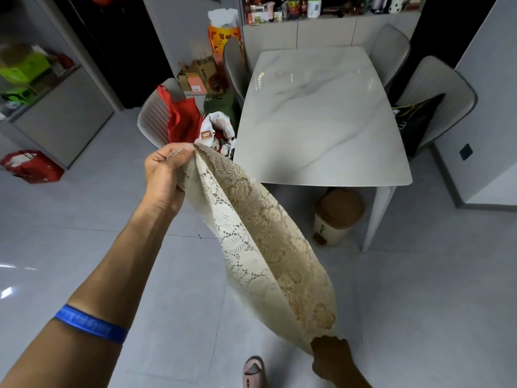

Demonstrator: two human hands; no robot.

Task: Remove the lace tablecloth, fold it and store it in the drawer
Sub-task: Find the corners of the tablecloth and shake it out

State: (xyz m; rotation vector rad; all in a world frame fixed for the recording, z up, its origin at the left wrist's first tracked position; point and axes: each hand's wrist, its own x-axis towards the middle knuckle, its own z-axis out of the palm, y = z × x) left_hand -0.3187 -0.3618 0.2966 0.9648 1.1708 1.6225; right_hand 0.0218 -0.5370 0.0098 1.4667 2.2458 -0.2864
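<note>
The cream lace tablecloth hangs in the air in front of me, doubled over into a long sagging band. My left hand is stretched out and pinches its far end beside the table's near left corner. My right hand grips the near end low at the frame's bottom. The white marble table stands bare beyond the cloth. No drawer is identifiable in view.
Grey chairs surround the table, one at the left holding a red bag. A bin with a brown lid sits under the table's near edge. A red bag lies on the floor at left. Cabinets line the back wall.
</note>
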